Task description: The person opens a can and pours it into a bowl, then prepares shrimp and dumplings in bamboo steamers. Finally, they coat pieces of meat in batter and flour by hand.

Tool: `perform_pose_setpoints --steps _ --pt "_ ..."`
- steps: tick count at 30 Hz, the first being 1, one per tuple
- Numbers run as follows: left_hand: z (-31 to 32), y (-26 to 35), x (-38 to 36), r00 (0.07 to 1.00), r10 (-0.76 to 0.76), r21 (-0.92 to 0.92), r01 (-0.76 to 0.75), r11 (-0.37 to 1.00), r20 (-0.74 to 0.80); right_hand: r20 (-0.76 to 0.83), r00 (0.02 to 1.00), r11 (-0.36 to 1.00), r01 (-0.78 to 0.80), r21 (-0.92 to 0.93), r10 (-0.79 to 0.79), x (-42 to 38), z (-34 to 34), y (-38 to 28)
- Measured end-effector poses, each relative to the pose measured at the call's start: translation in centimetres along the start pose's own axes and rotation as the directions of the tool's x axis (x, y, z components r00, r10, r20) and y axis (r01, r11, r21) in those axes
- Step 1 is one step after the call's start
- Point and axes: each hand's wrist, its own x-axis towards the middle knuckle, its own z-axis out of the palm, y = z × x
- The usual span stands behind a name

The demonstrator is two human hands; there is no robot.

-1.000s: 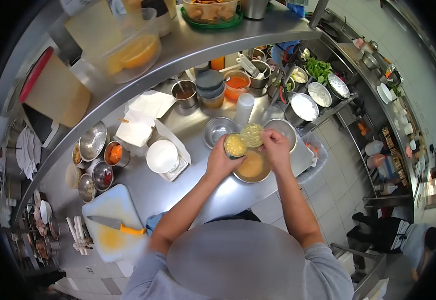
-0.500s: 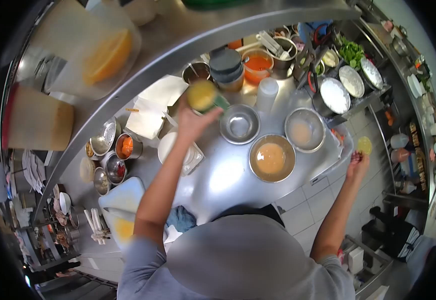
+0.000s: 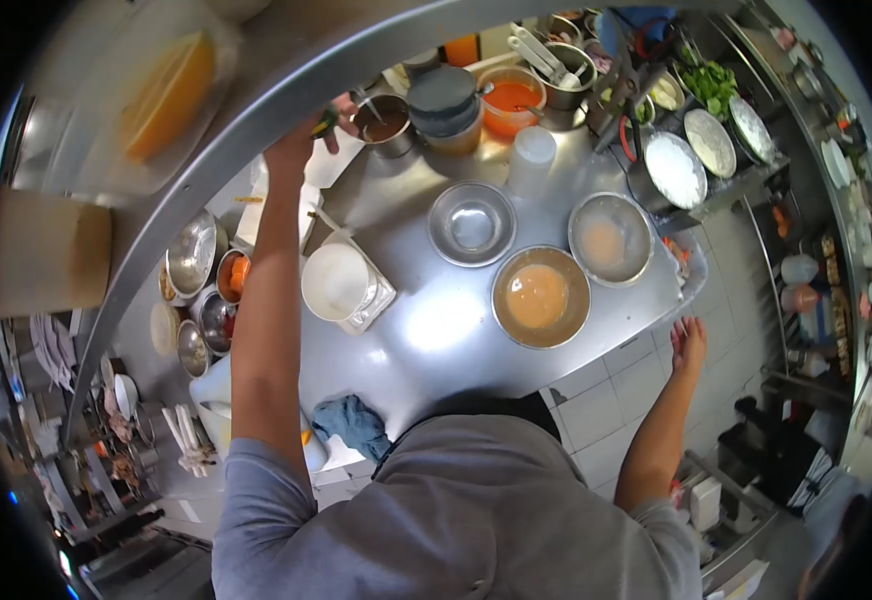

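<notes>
My left hand (image 3: pixel 298 146) is stretched out at the far left of the steel table, partly behind the shelf edge. Its fingers are bent around a small jar (image 3: pixel 327 122), of which only a dark green and yellow bit shows. Just right of this hand stands a steel pot of brown sauce (image 3: pixel 384 122) with a spoon handle in it. My right hand (image 3: pixel 691 345) hangs over the floor past the table's right edge, holding nothing, with its fingers apart. Nearest to it is a clear plastic bin (image 3: pixel 694 278).
A steel bowl of orange-beige mixture (image 3: pixel 536 296), a bowl with beige residue (image 3: pixel 611 240) and a bare steel bowl (image 3: pixel 471 224) stand mid-table. A white tub (image 3: pixel 336 283) sits on a scale (image 3: pixel 376 305). The steel shelf (image 3: pixel 171 185) overhangs the left side.
My left hand has moved up and left with the jar, toward the shelf. My right hand has dropped lower and opened; the round yellow piece it held is out of sight.
</notes>
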Motion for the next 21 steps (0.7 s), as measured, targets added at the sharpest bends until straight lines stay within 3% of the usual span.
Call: perform_pose_setpoints --steps 1,2,4,6,7,9,11,12,13,14,16,17,18,21 --pt "0.2 -2.4 0.9 0.996 0.085 0.130 -0.081 0.988 -0.027 0.004 0.999 0.999 0.043 0.003 -0.043 -1.0 0.0 -0.8" --pt "0.1 -5.0 2.0 0.953 0.297 0.378 -0.255 0.890 -0.057 0.013 0.996 0.996 0.085 0.008 -0.085 -1.7 0.3 -1.8" --pt "0.2 -6.1 3.3 0.918 0.391 0.510 -0.303 0.805 -0.072 0.217 0.960 0.984 0.176 0.037 -0.180 -5.2 2.8 -5.5" --pt "0.2 -6.0 4.4 0.886 0.456 0.587 -0.328 0.740 -0.079 0.513 0.841 0.972 0.231 -0.052 -0.172 -11.0 7.6 -9.0" --pt "0.0 -5.9 4.7 0.866 0.494 0.628 -0.344 0.698 -0.076 0.642 0.752 0.960 0.266 -0.088 -0.149 -14.2 9.9 -10.0" --pt "-0.9 -5.8 4.3 0.810 0.585 0.702 -0.390 0.596 -0.047 0.837 0.536 0.880 0.341 -0.330 0.106 -20.2 14.2 -10.5" --pt "-2.7 -5.6 1.8 0.753 0.657 0.737 -0.421 0.529 -0.041 0.877 0.239 0.776 0.409 -0.481 0.418 -26.2 19.7 -8.6" --pt "-4.0 -5.1 -0.2 0.756 0.649 0.727 -0.403 0.556 -0.078 0.897 0.058 0.770 0.491 -0.407 0.438 -28.1 22.1 -5.2" --pt "-5.0 -2.0 -4.5 0.879 0.399 0.534 -0.213 0.819 -0.261 0.905 -0.113 0.729 0.636 -0.251 0.410 -30.7 24.7 -2.6" --pt "-6.0 1.4 -8.8 0.904 0.103 0.267 0.013 0.964 -0.415 0.888 -0.196 0.691 0.704 -0.168 0.415 -34.1 27.0 -0.3" --pt "-9.3 3.5 -17.1 0.956 -0.087 0.057 0.107 0.993 -0.279 0.846 -0.415 0.690 0.720 0.081 0.334 -39.2 29.7 6.2" --pt "-11.1 4.2 -21.3 0.975 -0.083 0.086 0.103 0.991 -0.206 0.802 -0.543 0.535 0.768 0.353 0.249 -41.8 30.5 8.4" --pt "-13.0 4.6 -25.4 0.988 -0.082 0.117 0.098 0.988 -0.133 0.754 -0.592 0.515 0.758 0.400 0.286 -44.1 30.7 10.2" --pt "-19.0 4.8 -35.9 0.961 -0.268 0.114 0.260 0.959 0.068 0.620 -0.700 0.412 0.712 0.568 0.355 -49.5 30.5 16.1"
